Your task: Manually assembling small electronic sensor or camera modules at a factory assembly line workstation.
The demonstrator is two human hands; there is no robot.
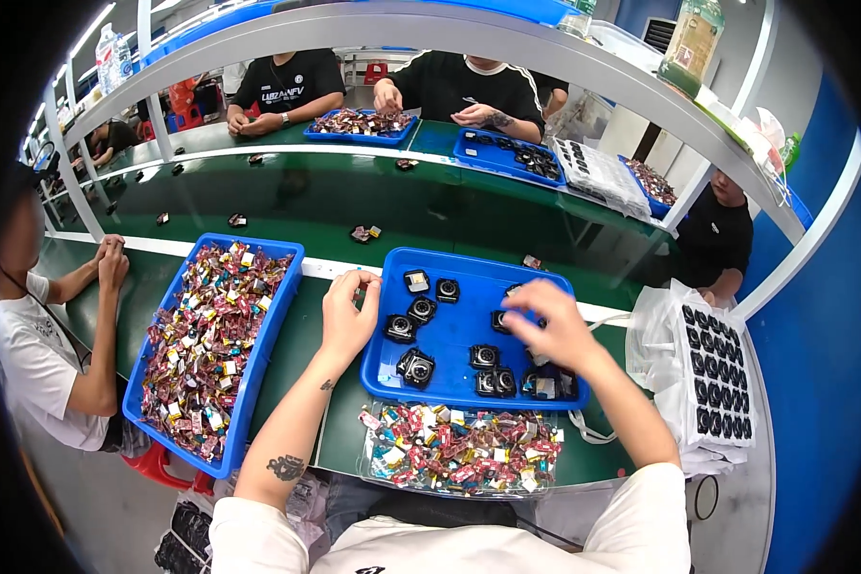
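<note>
My left hand (349, 311) is raised by the left rim of a blue tray (440, 335), its fingers loosely curled, the tips apart from the thumb and nothing visible between them. My right hand (560, 330) hangs over the tray's right side, thumb and forefinger spread. Close to those fingertips is a small black case (499, 321) with a round opening; whether they touch it is unclear. Several like it, such as this black case (415, 367), lie around the tray, some partly hidden under my right hand. One case (417, 281) shows a pale, squarish face.
A clear tray (459, 450) heaped with small red, white and yellow parts is nearest me. A blue bin (287, 287) of such parts stands left. White trays of black cases (713, 373) are stacked right. A green belt (450, 210) runs beyond; co-workers sit around. A white frame (450, 29) arches overhead.
</note>
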